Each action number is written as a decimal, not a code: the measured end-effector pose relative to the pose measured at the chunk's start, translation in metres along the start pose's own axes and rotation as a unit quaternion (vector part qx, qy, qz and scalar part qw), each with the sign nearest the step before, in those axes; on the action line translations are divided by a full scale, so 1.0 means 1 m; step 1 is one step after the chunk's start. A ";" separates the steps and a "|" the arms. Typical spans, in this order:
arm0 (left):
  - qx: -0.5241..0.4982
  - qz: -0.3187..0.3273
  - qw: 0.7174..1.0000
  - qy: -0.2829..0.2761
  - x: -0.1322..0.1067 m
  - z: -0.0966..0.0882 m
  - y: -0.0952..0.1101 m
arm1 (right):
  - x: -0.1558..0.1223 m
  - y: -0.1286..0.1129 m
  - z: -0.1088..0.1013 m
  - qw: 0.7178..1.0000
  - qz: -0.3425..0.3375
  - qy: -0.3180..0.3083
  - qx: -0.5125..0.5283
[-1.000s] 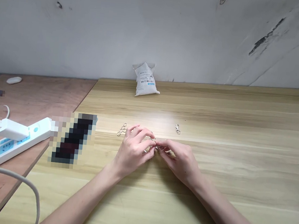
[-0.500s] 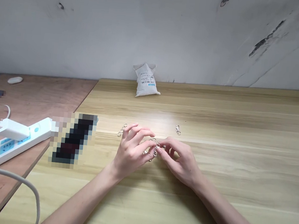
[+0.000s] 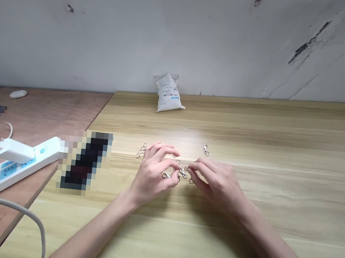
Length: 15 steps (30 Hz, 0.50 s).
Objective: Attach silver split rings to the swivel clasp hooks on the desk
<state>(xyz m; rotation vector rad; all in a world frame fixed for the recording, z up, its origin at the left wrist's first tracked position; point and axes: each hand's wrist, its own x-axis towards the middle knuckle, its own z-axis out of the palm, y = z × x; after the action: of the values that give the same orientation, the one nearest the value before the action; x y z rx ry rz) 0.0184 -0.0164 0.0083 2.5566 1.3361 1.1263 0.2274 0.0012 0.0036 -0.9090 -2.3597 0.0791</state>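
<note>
My left hand [image 3: 155,172] pinches a small silver swivel clasp [image 3: 182,172] between thumb and index finger, its other fingers raised. Close against the clasp, my right hand [image 3: 219,177] has thumb and index finger drawn together on a small metal ring [image 3: 186,168]; the exact grip is partly hidden. Under the left hand lies another silver clasp [image 3: 165,176], half covered. A loose ring [image 3: 191,181] shows below the right fingers. Several rings [image 3: 141,150] lie in a row beyond the left hand, and a clasp with a ring [image 3: 206,150] lies beyond the right.
A white printed packet [image 3: 170,94] stands at the back against the wall. On the left are a blurred dark object [image 3: 89,159], a white power strip [image 3: 47,148] with plugged chargers, a grey cable [image 3: 28,208] and a white oval case [image 3: 18,94] on the brown table.
My right hand has moved slightly right, its fingertips drawing away from the left thumb. The clasp between the hands now shows more fully. My left hand has barely moved.
</note>
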 end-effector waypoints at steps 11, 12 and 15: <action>0.074 0.051 0.993 -0.072 0.000 -0.004 -0.026 | -0.004 0.013 0.013 0.997 0.003 -0.064 -0.043; 0.079 0.055 0.992 -0.083 0.000 -0.004 -0.027 | -0.005 0.014 0.015 0.996 0.006 -0.081 -0.041; 0.082 0.062 0.989 -0.106 -0.002 -0.001 -0.029 | -0.005 0.018 0.012 0.995 0.044 -0.083 -0.039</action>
<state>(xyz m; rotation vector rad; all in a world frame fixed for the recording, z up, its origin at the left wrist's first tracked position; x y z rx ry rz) -0.0034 0.0002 -0.0027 2.8156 1.2853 0.7583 0.2345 0.0137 -0.0140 -1.0821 -2.4882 0.1028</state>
